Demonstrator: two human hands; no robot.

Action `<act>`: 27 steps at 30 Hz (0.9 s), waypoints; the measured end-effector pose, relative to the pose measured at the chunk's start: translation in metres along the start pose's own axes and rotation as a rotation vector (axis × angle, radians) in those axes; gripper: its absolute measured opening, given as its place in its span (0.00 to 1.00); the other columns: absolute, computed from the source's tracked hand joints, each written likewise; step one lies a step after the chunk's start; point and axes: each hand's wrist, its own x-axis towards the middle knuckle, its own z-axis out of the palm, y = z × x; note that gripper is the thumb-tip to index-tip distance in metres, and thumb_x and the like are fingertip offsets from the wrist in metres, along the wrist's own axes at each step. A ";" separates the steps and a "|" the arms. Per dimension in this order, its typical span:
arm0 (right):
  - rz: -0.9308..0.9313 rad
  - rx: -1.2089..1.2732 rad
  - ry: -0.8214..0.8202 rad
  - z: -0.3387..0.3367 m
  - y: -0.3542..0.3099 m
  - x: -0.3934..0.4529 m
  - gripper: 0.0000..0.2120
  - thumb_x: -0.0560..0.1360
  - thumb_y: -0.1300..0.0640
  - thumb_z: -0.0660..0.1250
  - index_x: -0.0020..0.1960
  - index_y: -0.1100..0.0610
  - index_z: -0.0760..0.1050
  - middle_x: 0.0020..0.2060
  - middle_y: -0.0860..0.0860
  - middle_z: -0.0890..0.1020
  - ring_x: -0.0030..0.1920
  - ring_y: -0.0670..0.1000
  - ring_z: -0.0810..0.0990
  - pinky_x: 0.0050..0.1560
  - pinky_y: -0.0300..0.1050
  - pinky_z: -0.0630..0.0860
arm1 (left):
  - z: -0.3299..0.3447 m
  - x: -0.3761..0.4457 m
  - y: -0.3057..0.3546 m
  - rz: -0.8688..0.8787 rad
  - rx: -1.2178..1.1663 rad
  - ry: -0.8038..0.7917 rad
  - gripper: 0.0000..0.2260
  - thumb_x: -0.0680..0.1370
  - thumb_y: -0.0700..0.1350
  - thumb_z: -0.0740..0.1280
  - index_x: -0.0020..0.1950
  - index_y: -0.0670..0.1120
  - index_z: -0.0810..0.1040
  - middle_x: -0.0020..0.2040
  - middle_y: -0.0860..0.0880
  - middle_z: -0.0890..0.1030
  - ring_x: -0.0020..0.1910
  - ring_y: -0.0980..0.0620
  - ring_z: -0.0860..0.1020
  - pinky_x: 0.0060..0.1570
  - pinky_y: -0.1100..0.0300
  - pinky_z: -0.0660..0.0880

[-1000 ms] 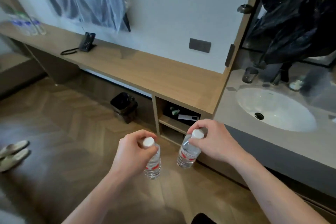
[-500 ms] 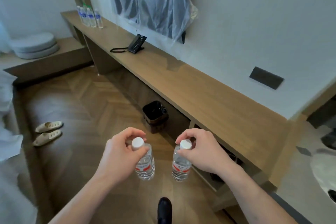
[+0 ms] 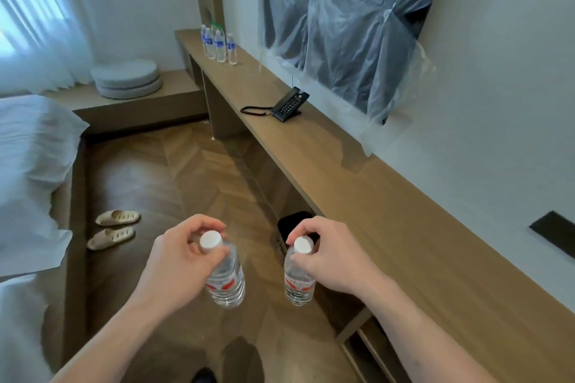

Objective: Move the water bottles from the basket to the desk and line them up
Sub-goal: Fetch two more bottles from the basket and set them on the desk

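Bottles are hanging over the wooden floor [image 3: 174, 196], one in each hand, both upright with white caps up and red labels low on their clear bodies. The left hand [image 3: 177, 261] is pinching the left bottle [image 3: 225, 281] at its neck, fingers [image 3: 202, 222] curled round the cap from behind and the thumb pressing just under it. The right hand [image 3: 334, 258] is gripping the right bottle [image 3: 298, 284] the same way, its fingers clamped about the neck just under the cap. The two bottles are being held side by side, apart from each other, and neither is touching anything but the hand that carries it. The long wooden desk [image 3: 389, 205] is running along the wall to the right of the hands, and the right bottle is hanging just beside its front edge, below the level of its top. At the far end of the desk a cluster of blue-labelled bottles [image 3: 218, 45] is standing upright close together. A black telephone [image 3: 287, 104] is sitting midway along the desk, under a dark screen wrapped in plastic sheeting [image 3: 342, 28]. On the floor to the left a pair of pale slippers [image 3: 113, 227] is lying beside the white bed [image 3: 28, 171], and two round cushions [image 3: 127, 79] are sitting stacked on a low platform by the curtain.
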 end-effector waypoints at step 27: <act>0.049 0.027 0.115 0.052 -0.126 0.400 0.10 0.74 0.50 0.78 0.51 0.41 0.81 0.49 0.35 0.81 0.50 0.41 0.81 0.47 0.41 0.85 | -0.153 0.412 -0.098 0.087 -0.017 -0.103 0.15 0.74 0.42 0.79 0.53 0.60 0.82 0.47 0.59 0.86 0.37 0.60 0.80 0.37 0.68 0.76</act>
